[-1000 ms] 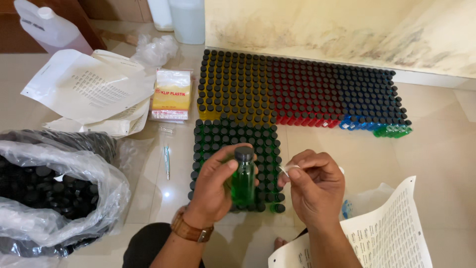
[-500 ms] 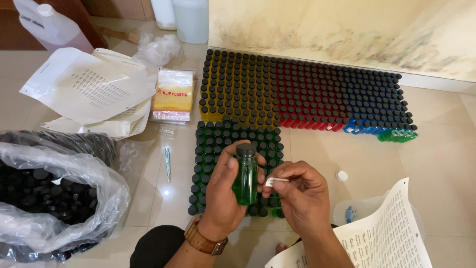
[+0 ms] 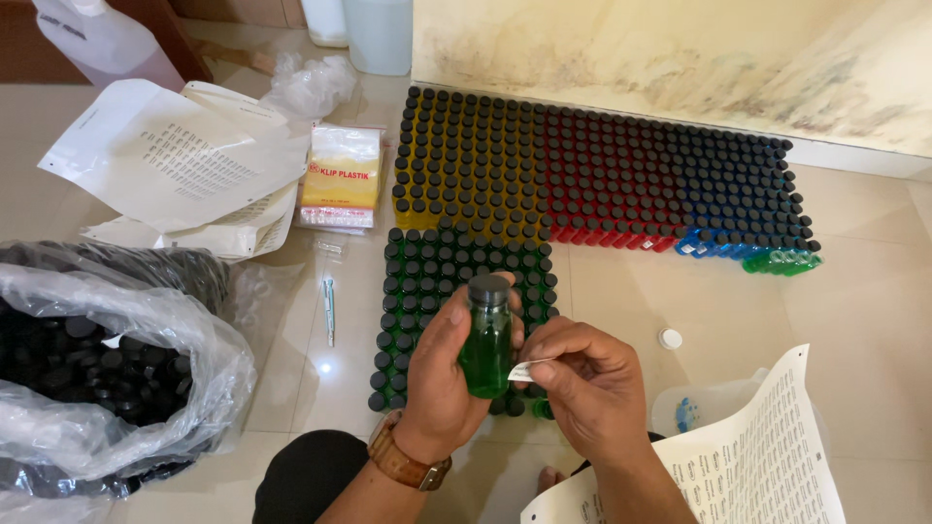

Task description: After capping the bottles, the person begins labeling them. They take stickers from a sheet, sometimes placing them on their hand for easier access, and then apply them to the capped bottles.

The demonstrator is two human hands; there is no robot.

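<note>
Tiled floor [image 3: 621,311] carried rows of capped vials [image 3: 592,175]. Just in front of them, the left hand [image 3: 442,374] gripped a green vial [image 3: 487,340] upright; the right hand [image 3: 582,383] pinched a small white label [image 3: 521,370] beside it. Pressing the label on squarely probably required steadying the vial.

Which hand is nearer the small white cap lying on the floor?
Right. The right hand is just left of the white cap; the left hand is farther left, holding the green bottle.

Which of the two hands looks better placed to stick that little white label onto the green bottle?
The right hand, probably: it pinches the small white label right beside the green bottle, while the left hand is wrapped around the bottle, holding it upright.
</note>
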